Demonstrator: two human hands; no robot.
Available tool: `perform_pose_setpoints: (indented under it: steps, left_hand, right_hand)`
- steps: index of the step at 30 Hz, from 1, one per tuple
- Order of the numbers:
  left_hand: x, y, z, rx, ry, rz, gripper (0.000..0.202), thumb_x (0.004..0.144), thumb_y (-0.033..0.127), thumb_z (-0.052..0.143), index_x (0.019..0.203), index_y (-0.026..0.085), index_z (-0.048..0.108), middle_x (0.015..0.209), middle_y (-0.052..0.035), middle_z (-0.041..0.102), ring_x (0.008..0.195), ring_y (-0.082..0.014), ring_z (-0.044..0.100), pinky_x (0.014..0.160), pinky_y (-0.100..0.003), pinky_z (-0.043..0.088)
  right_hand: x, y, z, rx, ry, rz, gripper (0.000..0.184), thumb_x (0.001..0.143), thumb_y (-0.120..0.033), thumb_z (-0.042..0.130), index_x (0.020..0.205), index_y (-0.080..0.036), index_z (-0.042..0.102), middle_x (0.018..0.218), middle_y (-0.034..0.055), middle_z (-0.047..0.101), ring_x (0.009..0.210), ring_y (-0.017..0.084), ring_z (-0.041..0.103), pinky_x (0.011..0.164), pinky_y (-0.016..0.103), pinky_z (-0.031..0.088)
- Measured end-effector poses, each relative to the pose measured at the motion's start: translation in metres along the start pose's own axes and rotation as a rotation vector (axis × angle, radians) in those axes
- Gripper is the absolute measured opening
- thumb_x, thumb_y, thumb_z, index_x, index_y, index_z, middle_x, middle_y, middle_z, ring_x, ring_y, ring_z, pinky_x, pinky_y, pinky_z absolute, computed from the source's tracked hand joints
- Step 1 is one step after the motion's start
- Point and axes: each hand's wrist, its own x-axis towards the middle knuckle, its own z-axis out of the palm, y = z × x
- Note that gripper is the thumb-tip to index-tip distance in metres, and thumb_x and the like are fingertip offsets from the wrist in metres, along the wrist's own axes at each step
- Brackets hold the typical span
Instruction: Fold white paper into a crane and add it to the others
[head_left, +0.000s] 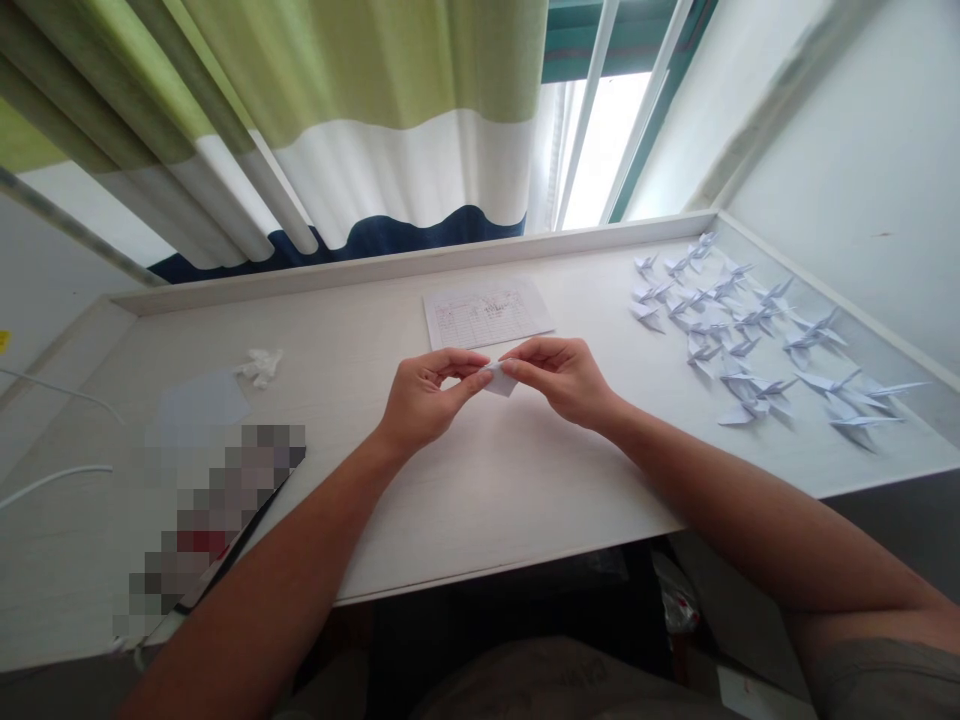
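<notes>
Between my hands is a small folded piece of white paper point(500, 381), held just above the middle of the desk. My left hand point(431, 395) pinches its left corner between thumb and fingers. On the other side, my right hand point(561, 375) grips the upper right part in the same way. The fingers cover much of the upper edge, so its folds there are hidden. Off to the right, several folded white paper cranes point(739, 315) stand in a loose group on the desk.
A printed sheet point(487, 312) lies beyond my hands. Leftward are white paper sheets point(202, 405), a crumpled white tissue point(260, 366), a blurred-out device point(217, 520) and white cables point(56, 480). The white desk point(480, 510) has a raised rim at the back, below a curtain point(390, 110).
</notes>
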Motion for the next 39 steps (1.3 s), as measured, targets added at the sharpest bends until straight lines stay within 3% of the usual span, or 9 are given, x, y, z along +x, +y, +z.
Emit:
perform_pose_setpoints:
  steps: [6,10,20,27,36,39]
  left_hand:
    - [0.0011,0.002,0.001,-0.122,-0.039,-0.088,0.032,0.077,0.042,0.094,0.096,0.018,0.085,0.093,-0.0082,0.085,0.086,-0.0229,0.08,0.085,-0.036,0.066]
    - [0.002,-0.001,0.0004,-0.114,-0.014,-0.119,0.031,0.077,0.046,0.093,0.088,0.018,0.085,0.087,-0.0077,0.084,0.08,-0.0212,0.078,0.078,-0.033,0.064]
    - [0.0011,-0.0019,0.0004,-0.104,-0.033,-0.113,0.031,0.075,0.044,0.095,0.09,0.019,0.085,0.088,-0.0071,0.083,0.081,-0.0204,0.077,0.078,-0.032,0.062]
    - [0.003,-0.0042,-0.0025,0.028,-0.014,-0.042,0.026,0.086,0.046,0.085,0.084,0.02,0.085,0.073,-0.0039,0.077,0.067,-0.016,0.067,0.065,-0.029,0.053]
    - [0.0001,-0.0004,0.0005,0.098,0.015,0.005,0.033,0.094,0.048,0.074,0.08,0.019,0.081,0.07,-0.0032,0.074,0.068,-0.0167,0.066,0.066,-0.029,0.053]
    - [-0.0008,-0.0013,0.0008,0.057,-0.037,-0.002,0.029,0.095,0.046,0.074,0.088,0.019,0.082,0.078,-0.005,0.078,0.074,-0.0179,0.071,0.072,-0.03,0.056]
  right_hand:
    - [-0.0006,0.0009,-0.0002,-0.022,0.018,-0.03,0.026,0.087,-0.045,0.087,0.086,-0.02,0.081,0.086,0.0048,0.081,0.08,0.018,0.073,0.075,0.035,0.06]
    - [0.0003,0.0048,0.0011,0.023,0.018,-0.026,0.029,0.086,-0.048,0.087,0.088,-0.02,0.08,0.089,0.0052,0.081,0.083,0.019,0.075,0.077,0.036,0.062]
    - [0.001,0.0085,0.0015,0.018,0.032,0.0,0.036,0.082,-0.054,0.088,0.088,-0.02,0.078,0.087,0.0049,0.08,0.082,0.019,0.074,0.075,0.036,0.062]
    - [0.0003,0.0087,0.0024,0.006,0.021,0.007,0.035,0.082,-0.052,0.089,0.088,-0.02,0.079,0.086,0.0051,0.08,0.081,0.019,0.074,0.073,0.035,0.062]
    - [-0.001,0.008,0.0028,0.003,-0.023,-0.002,0.026,0.083,-0.044,0.089,0.091,-0.02,0.082,0.089,0.005,0.082,0.083,0.019,0.075,0.078,0.036,0.061]
    - [-0.0008,0.0077,0.002,-0.053,-0.009,-0.015,0.026,0.085,-0.046,0.088,0.09,-0.02,0.082,0.088,0.0046,0.081,0.081,0.018,0.073,0.076,0.036,0.06]
